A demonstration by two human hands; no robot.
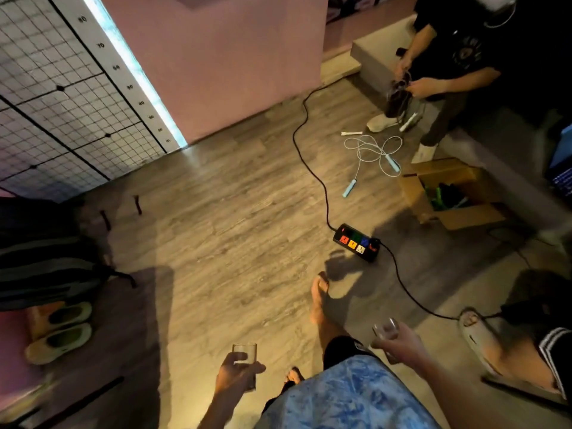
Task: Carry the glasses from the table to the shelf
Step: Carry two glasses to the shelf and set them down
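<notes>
I hold one glass per hand. My left hand (pixel 236 371) wraps the left glass (pixel 244 354) round its lower wall; its long axis is vertical, mouth up, with the rim clear above the fingers. My right hand (pixel 399 342) grips the right glass (pixel 385 329) low down. That glass is blurred and appears tilted, mouth up and away from me. Both glasses are in the air over the wooden floor (pixel 216 227); neither bench nor shelf is in view. Ahead of my bare foot (pixel 320 298), the power strip (pixel 356 242) and its black cable (pixel 294 139) cross the path. Beyond lies a skipping rope (pixel 371 156). Judgement: mid-carry; level the right glass and step clear of the cable.
</notes>
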